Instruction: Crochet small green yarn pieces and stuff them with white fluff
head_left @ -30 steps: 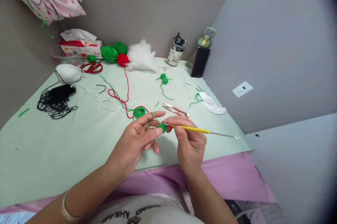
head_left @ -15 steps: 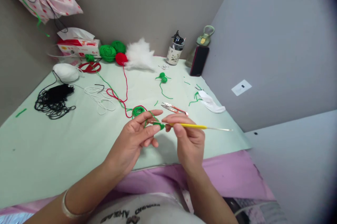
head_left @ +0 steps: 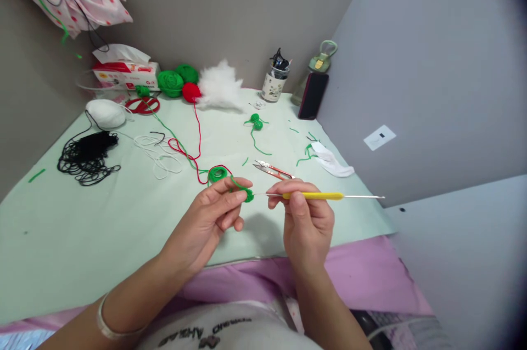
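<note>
Between thumb and fingers, my left hand [head_left: 216, 210] pinches a small green crochet piece [head_left: 249, 195]. A strand of green yarn runs from it over the forefinger. My right hand [head_left: 307, 224] grips a crochet hook [head_left: 315, 196] by its yellow handle, pen-fashion. The hook's thin metal tip points left and reaches the right edge of the green piece; whether it sits in a loop is too small to tell. Just behind my left fingers lies a green yarn coil [head_left: 217, 174] with red yarn around it. Thread snips [head_left: 274, 169] lie beyond my right hand.
At the back stand a tissue box [head_left: 127, 74], green yarn balls [head_left: 170, 83], a red ball [head_left: 191, 92], white stuffing [head_left: 221, 86], a pen jar [head_left: 274, 84] and a phone [head_left: 313, 96] against a bottle. Black yarn [head_left: 88, 155] and red scissors [head_left: 143, 105] lie left; a small green piece [head_left: 256, 122] lies mid-table.
My right hand has moved right with the crochet hook, drawing its tip from over the green piece to the piece's right edge. My left hand keeps its pinch, almost in place.
</note>
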{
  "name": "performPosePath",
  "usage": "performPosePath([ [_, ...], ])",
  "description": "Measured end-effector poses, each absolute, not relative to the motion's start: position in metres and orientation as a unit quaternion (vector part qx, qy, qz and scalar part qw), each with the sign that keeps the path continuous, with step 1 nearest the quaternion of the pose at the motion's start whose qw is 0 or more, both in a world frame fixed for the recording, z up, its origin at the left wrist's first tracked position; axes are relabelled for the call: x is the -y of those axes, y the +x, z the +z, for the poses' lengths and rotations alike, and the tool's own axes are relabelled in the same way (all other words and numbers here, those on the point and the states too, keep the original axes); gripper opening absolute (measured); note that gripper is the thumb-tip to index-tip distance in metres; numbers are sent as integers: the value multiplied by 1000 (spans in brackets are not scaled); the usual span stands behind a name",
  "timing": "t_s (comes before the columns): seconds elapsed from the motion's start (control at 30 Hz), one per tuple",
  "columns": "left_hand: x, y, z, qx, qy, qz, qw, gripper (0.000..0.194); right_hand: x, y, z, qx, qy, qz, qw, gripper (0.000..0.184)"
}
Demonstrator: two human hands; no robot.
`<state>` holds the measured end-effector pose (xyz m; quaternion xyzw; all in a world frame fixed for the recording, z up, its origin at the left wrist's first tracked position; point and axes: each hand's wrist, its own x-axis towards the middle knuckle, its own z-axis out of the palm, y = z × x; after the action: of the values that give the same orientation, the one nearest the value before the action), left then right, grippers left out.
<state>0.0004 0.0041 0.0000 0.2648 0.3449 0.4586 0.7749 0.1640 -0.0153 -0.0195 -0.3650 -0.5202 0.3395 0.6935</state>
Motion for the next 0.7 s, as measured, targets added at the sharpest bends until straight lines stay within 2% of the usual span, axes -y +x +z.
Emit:
performPosePath([
  [0.7, -3, 0, 2, -346, 284, 453, 771, 12, 14, 163, -19, 534, -388, 309, 684, 18],
])
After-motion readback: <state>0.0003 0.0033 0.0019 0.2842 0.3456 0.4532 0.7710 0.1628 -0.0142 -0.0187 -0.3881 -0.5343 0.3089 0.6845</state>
